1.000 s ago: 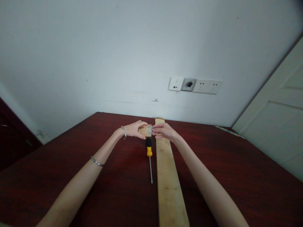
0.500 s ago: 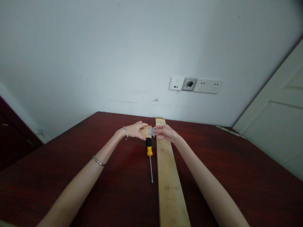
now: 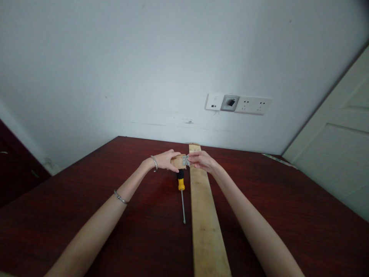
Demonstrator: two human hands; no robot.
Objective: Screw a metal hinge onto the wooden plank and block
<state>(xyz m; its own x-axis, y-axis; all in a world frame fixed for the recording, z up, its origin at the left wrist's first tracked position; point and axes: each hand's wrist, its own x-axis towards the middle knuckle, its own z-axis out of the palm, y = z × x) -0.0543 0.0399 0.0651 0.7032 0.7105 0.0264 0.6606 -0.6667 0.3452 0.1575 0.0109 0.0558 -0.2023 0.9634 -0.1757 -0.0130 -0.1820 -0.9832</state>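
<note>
My left hand (image 3: pixel 166 160) is closed round a small wooden block (image 3: pixel 178 162), its thumb and fingers on opposite sides. A silvery metal hinge (image 3: pixel 186 160) lies with one leaf against the block's right end. With its fingertips, my right hand (image 3: pixel 201 160) pinches the hinge's other leaf. Just below the block, a screwdriver (image 3: pixel 181 184) with a black and yellow handle rests on the table, its shaft pointing toward me. A long wooden plank (image 3: pixel 206 219) runs lengthwise under my right hand.
The dark red tabletop (image 3: pixel 138 231) meets a pale wall (image 3: pixel 161 69) at the back. Sockets (image 3: pixel 253 105) are set in the wall above the table. A white panelled door (image 3: pixel 343 154) stands at the right, with a thin strip (image 3: pixel 278 160) near the table's back right edge.
The hinge's right leaf looks more opened out and flatter than before. Both hands keep nearly the same place, with the block still in the left.
</note>
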